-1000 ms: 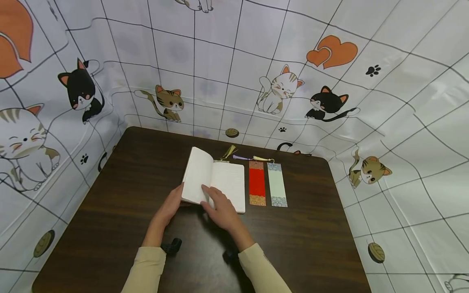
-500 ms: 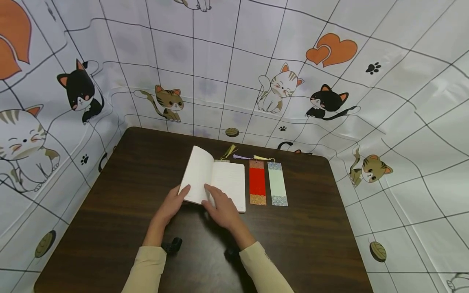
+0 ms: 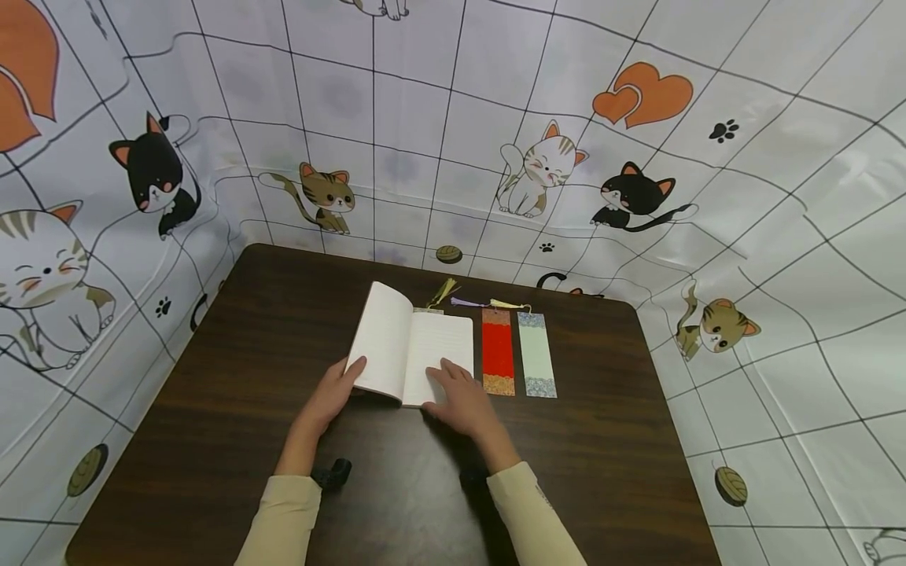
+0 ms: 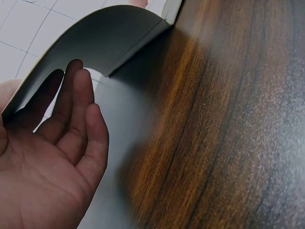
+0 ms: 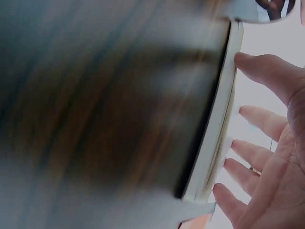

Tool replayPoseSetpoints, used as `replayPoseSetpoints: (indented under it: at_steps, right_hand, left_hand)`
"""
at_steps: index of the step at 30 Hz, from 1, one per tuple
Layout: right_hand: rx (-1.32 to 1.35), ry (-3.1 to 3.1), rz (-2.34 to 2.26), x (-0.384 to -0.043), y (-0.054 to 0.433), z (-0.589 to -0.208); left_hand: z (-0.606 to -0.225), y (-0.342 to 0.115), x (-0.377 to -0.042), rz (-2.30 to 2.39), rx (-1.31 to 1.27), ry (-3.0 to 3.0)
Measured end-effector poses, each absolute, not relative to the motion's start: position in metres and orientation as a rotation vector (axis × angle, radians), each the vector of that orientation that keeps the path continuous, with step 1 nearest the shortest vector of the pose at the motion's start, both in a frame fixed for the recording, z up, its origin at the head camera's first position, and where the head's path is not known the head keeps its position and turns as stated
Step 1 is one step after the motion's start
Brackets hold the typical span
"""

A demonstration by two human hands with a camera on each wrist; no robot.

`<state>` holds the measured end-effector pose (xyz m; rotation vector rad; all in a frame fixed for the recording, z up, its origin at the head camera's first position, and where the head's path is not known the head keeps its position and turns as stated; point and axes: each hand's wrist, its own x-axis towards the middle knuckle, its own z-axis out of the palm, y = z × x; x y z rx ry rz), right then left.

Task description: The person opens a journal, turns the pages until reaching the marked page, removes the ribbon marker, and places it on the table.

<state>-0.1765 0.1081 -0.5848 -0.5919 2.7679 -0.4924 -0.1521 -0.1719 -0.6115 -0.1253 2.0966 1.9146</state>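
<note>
The left hand (image 3: pixel 329 395) pinched the raised side of a book (image 3: pixel 381 342); the right hand (image 3: pixel 465 399), fingers spread, touched the facing page (image 3: pixel 440 338).

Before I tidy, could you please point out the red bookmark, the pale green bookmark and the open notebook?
Red bookmark (image 3: pixel 499 350), head view: red panel's middle.
Pale green bookmark (image 3: pixel 537 355), head view: pale panel's middle.
Open notebook (image 3: pixel 426 346), head view: right page near the fold.

In the head view, the left hand (image 3: pixel 329 399) is being partly hidden by the notebook (image 3: pixel 440 339), a bookmark (image 3: pixel 430 311) is being mostly covered, and both sleeves (image 3: pixel 279 519) are being cropped.
</note>
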Motion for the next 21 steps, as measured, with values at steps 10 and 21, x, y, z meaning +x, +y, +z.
replayPoseSetpoints:
  at_steps: [10, 21]
  right_hand:
    - [-0.649, 2.72, -0.464, -0.185, 0.119, -0.585]
    - [-0.711, 2.644, -0.517, -0.189, 0.127, -0.579]
  left_hand:
    - [-0.613, -0.171, -0.153, 1.906, -0.152, 2.108]
    - [-0.608, -0.169, -0.147, 1.936, -0.153, 2.081]
